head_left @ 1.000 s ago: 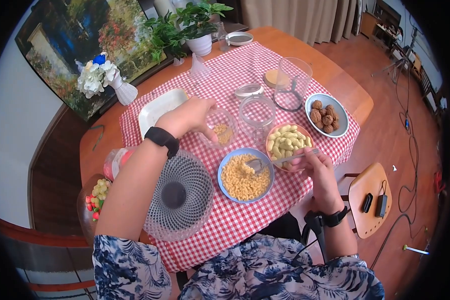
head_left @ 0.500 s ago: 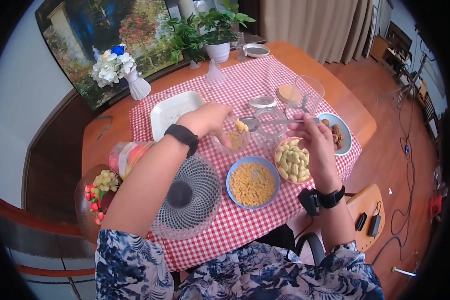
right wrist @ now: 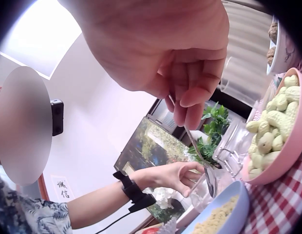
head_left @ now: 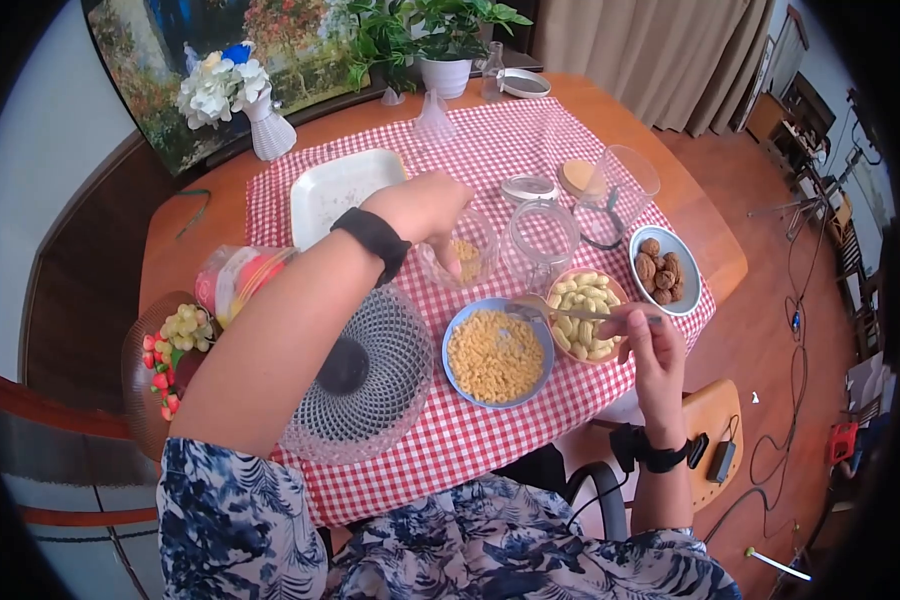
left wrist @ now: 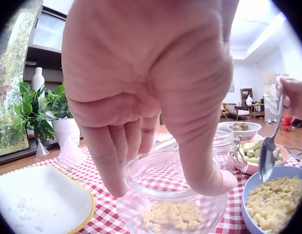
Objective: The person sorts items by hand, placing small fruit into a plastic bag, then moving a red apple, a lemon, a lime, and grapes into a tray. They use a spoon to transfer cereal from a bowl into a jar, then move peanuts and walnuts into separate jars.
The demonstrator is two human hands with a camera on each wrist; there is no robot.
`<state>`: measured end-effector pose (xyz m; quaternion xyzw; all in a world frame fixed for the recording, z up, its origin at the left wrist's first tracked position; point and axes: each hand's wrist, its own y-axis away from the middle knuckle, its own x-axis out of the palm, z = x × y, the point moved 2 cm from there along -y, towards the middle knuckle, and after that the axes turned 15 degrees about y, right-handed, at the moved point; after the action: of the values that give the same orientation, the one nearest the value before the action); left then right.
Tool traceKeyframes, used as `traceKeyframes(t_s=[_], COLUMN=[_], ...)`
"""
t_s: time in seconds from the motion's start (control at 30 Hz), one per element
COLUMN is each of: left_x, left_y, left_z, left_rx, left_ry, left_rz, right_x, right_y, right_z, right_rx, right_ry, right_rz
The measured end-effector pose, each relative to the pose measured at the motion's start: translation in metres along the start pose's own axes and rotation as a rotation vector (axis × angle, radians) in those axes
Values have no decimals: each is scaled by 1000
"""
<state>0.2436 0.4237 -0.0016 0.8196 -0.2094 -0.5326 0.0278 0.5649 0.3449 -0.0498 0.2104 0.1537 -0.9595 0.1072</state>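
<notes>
My left hand [head_left: 428, 215] grips the rim of a clear glass jar [left wrist: 170, 195], fingers on one side and thumb on the other. Some macaroni [left wrist: 173, 216] lies on the jar's bottom. My right hand [head_left: 655, 365] pinches the handle of a metal spoon [left wrist: 268, 157]. In the head view the spoon's bowl is over the far edge of a blue bowl [head_left: 450, 375] of macaroni [head_left: 495, 360]; in the left wrist view it looks empty. A pink bowl [right wrist: 280, 163] of peanuts [right wrist: 275, 126] stands beside the blue one, under the spoon's handle.
A second glass jar [head_left: 540, 240] stands right of the gripped one, its clasp visible. Farther right are a tall glass container [head_left: 625, 185] and a bowl of walnuts [head_left: 660, 272]. A white tray [head_left: 340, 190] lies at the back left, a large patterned glass bowl [head_left: 370, 400] nearer me.
The spoon went from the blue bowl to the jar with macaroni on it, and is now back over the blue bowl. My left hand has stayed on the jar.
</notes>
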Motion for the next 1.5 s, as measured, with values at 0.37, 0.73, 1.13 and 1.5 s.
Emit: traceKeyframes(t_s=[0.37, 0.73, 1.13, 1.5], left_x=[5, 7, 9, 11], left_y=[-2, 0, -3, -7], left_z=[1, 2, 4, 9], left_rx=[-36, -57, -1, -47], left_ry=[-22, -2, -70, -41], left_rz=[-10, -29, -23, -48], right_x=[16, 10, 15, 18], right_y=[24, 11, 10, -35], right_z=[-21, -44, -42, -22], right_rx=[156, 411, 411, 349], right_ry=[-70, -317, -368, -474], right_rz=[86, 0, -6, -44])
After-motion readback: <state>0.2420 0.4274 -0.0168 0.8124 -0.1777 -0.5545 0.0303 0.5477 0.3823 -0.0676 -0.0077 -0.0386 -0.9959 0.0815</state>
